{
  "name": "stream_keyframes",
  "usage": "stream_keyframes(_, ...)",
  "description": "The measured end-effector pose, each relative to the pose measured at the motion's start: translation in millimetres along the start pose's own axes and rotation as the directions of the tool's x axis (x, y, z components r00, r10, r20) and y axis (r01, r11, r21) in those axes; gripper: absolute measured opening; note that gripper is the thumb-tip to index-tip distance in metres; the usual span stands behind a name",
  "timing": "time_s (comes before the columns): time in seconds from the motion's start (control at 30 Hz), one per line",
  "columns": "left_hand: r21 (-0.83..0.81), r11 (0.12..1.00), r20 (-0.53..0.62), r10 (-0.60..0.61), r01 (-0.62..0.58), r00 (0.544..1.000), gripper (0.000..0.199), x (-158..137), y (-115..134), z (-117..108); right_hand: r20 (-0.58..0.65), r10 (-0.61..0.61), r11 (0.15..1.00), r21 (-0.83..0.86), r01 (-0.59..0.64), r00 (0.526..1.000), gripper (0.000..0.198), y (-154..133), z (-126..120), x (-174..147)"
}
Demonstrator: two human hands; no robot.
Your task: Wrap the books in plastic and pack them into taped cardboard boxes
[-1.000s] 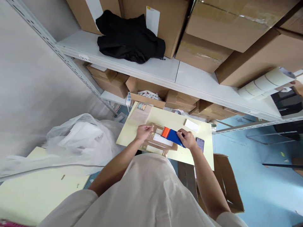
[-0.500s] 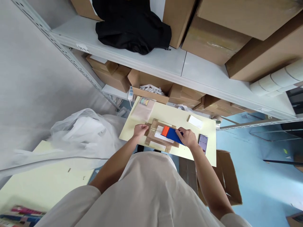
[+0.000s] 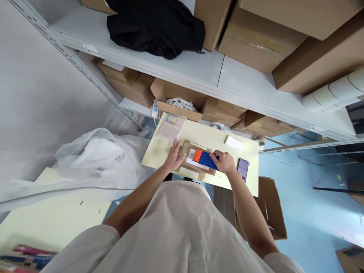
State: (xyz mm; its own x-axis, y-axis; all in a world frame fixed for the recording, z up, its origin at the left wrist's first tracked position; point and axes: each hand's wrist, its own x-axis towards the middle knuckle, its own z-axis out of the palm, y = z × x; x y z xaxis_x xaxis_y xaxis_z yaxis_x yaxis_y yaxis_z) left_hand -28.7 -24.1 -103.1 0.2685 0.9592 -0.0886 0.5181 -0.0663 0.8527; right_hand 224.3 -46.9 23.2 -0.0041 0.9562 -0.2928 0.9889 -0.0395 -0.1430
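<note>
Gripping a flat blue-and-orange rectangular piece (image 3: pixel 207 159), the R hand (image 3: pixel 224 162) has thumb & fingers closed on its blue R end; orange end points left. The piece sits over a flat brown cardboard parcel w/ clear tape & white labels (image 3: pixel 196 169); can't tell if it's touching. Parcel lies nr. the front edge of the pale yellow tabletop (image 3: pixel 204 132), R hand just beyond its right end.

Main change: L hand (image 3: pixel 173 156) no longer pinches the brown bit by the parcel's left end; fingers now spread, palm down, at that end. Contact's unclear. Prob. means L is done w/ the pinch & free to steady or press there, while R keeps its grip.

Also on top: a black-framed phone (image 3: pixel 242 169) right of R hand, a small white box (image 3: pixel 234 143) behind it, & a translucent pinkish packet (image 3: pixel 171 128) at far left.
</note>
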Motion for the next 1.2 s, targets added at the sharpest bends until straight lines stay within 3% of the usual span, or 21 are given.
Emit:
stream_keyframes(0.07, 0.288, 0.918, 0.216, 0.214, -0.271, 0.953, 0.11, -2.0, 10.6, -3.3, 0.006, -0.011, 1.0, 0.01, 0.01, 1.0, 0.041, 2.3, -1.4, 1.9)
stream_keyframes(0.1, 0.378, 0.862, 0.289, 0.237, -0.338, 0.928, 0.12, -2.3, 14.8, -3.6, 0.013, -0.018, 1.0, 0.018, 0.018, 1.0, 0.041, 3.0, -2.3, 3.0)
stream_keyframes(0.2, 0.558, 0.757, 0.325, 0.178, -0.34, 0.929, 0.121, -1.0, 22.3, -0.4, 0.043, -0.047, 0.998, 0.036, 0.045, 0.998, 0.042, 3.2, -5.9, 5.2)
stream_keyframes(0.33, 0.667, 0.673, 0.338, 0.11, -0.321, 0.935, 0.112, 1.3, 26.6, 3.9, 0.072, -0.073, 0.997, 0.036, 0.071, 0.995, 0.042, 14.3, -12.1, 2.0)
stream_keyframes(0.47, 0.701, 0.644, 0.349, 0.065, -0.306, 0.935, 0.104, 2.3, 31.0, 5.0, 0.094, -0.05, 0.996, 0.081, 0.043, 0.994, 0.042, 68.2, -9.0, -14.5)
stream_keyframes(0.57, 0.702, 0.646, 0.348, 0.056, -0.3, 0.936, 0.104, 1.8, 33.5, 5.9, 0.084, -0.008, 0.989, 0.148, -0.005, 0.996, 0.043, 119.3, 6.7, -29.6)
stream_keyframes(0.67, 0.703, 0.652, 0.332, 0.05, -0.282, 0.942, 0.101, 0.3, 34.9, 3.1, 0.093, 0.003, 0.979, 0.204, -0.022, 0.996, 0.045, 148.2, 27.6, -33.6)
stream_keyframes(0.87, 0.71, 0.653, 0.313, 0.044, -0.265, 0.949, 0.11, 3.0, 47.0, 3.5, 0.089, -0.039, 0.972, 0.235, 0.017, 0.995, 0.042, 140.2, 46.4, -7.6)
stream_keyframes(1.03, 0.601, 0.673, 0.485, 0.121, -0.43, 0.866, 0.121, 14.4, 75.4, 53.6, 0.097, -0.115, 0.965, 0.248, 0.088, 0.989, 0.043, 121.9, 49.6, 17.8)
stream_keyframes(1.1, 0.582, 0.677, 0.499, 0.14, -0.451, 0.855, 0.123, 17.9, 83.8, 71.6, 0.091, -0.15, 0.95, 0.289, 0.118, 0.985, 0.046, 117.8, 52.9, 23.9)
stream_keyframes(1.2, 0.578, 0.686, 0.489, 0.143, -0.442, 0.861, 0.12, 20.1, 87.0, 81.6, 0.085, -0.221, 0.901, 0.4, 0.169, 0.972, 0.047, 119.1, 58.9, 28.4)
